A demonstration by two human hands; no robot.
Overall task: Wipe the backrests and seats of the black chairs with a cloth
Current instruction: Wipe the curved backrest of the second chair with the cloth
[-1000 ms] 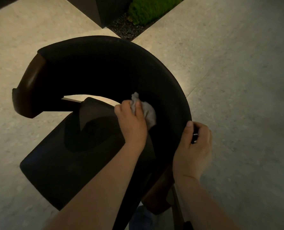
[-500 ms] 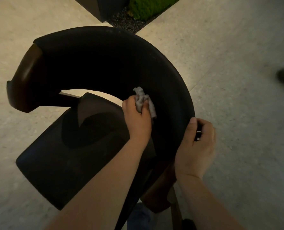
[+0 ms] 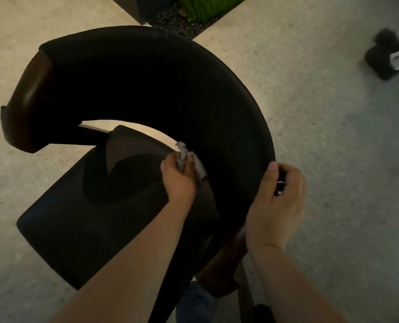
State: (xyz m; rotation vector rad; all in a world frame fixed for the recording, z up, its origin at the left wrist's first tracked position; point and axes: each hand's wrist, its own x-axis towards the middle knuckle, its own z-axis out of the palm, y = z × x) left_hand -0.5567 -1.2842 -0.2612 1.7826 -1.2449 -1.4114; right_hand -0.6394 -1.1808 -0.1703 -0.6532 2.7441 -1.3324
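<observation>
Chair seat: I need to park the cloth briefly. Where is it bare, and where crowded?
The seat is bare between its front edge and the left forearm. It is crowded near the backrest: the left hand presses the cloth there, and the right hand grips its rim.

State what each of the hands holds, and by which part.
The left hand grips the cloth by its bunched middle; right hand grips the backrest at its top rim.

Both bare forearms reach in from the bottom edge. The left hand [image 3: 177, 180] is bunched tight around a cloth [image 3: 199, 169], knuckles up. The right hand [image 3: 275, 201] curls over the chair back [image 3: 147, 78], thumb pointing forward along it.
</observation>
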